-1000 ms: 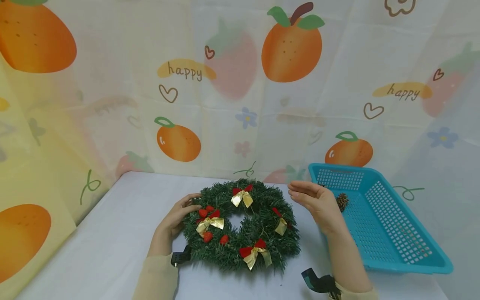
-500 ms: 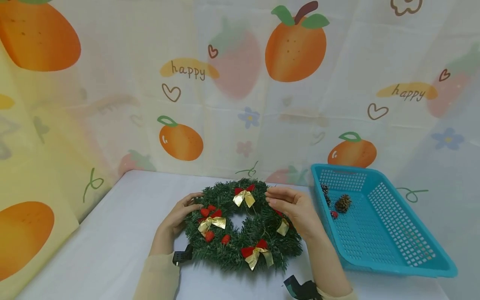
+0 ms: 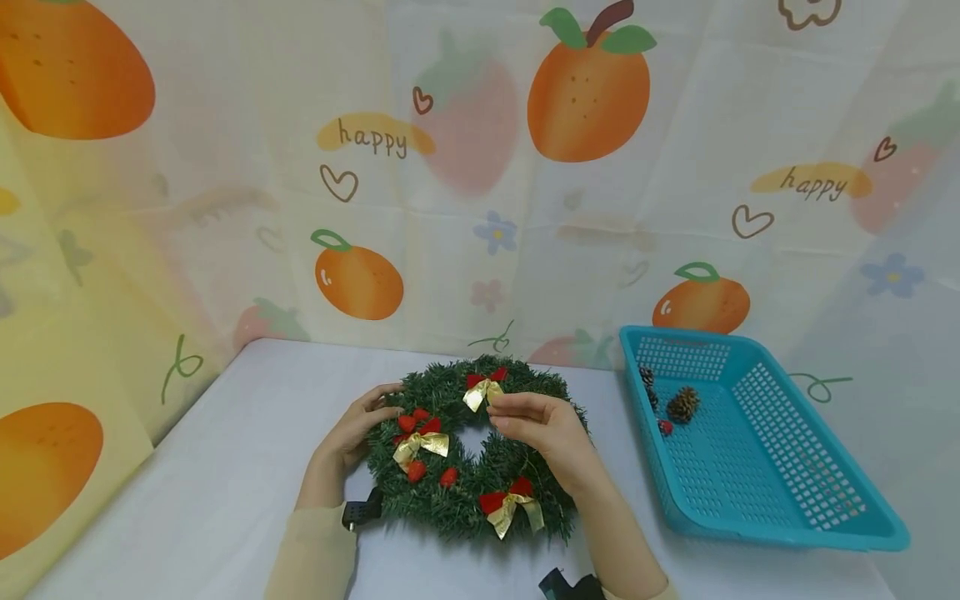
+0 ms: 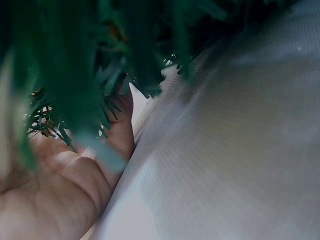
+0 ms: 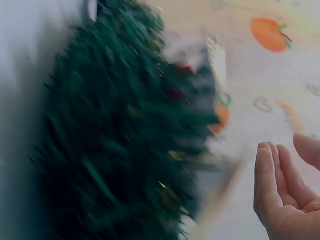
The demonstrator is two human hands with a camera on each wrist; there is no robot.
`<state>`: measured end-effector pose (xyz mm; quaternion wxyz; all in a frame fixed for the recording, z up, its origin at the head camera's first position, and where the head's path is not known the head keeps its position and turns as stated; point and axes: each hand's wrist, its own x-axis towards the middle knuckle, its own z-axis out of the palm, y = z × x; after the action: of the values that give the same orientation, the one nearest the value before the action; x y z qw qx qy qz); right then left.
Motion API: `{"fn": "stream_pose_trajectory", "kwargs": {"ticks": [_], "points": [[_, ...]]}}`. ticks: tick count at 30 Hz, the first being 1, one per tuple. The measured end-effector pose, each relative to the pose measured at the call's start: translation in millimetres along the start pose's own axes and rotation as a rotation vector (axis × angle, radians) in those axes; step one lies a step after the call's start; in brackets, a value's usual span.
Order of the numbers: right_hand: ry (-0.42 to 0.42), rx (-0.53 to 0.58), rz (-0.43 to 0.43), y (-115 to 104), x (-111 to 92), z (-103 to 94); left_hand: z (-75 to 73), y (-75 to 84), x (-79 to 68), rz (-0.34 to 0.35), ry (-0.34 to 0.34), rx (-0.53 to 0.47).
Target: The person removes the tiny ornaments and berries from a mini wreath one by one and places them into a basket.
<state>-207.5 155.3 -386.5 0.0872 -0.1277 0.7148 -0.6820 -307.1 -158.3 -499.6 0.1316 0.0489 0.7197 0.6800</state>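
Note:
A green artificial wreath lies on the white table. In the head view it carries gold and red bows at its top, left and bottom, with several small red strawberry-like pieces on its left part. My left hand holds the wreath's left outer edge, and its palm shows under the branches in the left wrist view. Over the wreath's right half hovers my right hand, fingertips near the top bow. Its thumb stands apart from its fingers, nothing visible between. It hides the right bow.
A turquoise plastic basket stands on the right of the table. Inside, along its left side, lie pinecones and a small red piece. Behind the table hangs a fruit-printed cloth.
My right hand has moved left from beside the basket to above the wreath's middle, uncovering the basket's pinecones and red piece. The left hand and the wreath have stayed in place.

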Motion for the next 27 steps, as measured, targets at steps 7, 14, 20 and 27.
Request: {"fn": "stream_pose_trajectory", "kwargs": {"ticks": [7,14,20,27], "points": [[-0.084,-0.026,0.005,18,4,17.2,0.4,-0.8,0.7,0.015,0.004,0.025],[-0.079,-0.026,0.085,23,10,31.3,-1.7,-1.2,-0.2,0.019,0.009,0.024],[-0.106,-0.088,0.107,29,10,33.1,0.4,-0.7,-1.4,0.016,0.002,0.031],[-0.152,-0.128,0.122,36,12,35.3,-1.0,-0.4,-1.1,0.020,0.002,0.042]]}}
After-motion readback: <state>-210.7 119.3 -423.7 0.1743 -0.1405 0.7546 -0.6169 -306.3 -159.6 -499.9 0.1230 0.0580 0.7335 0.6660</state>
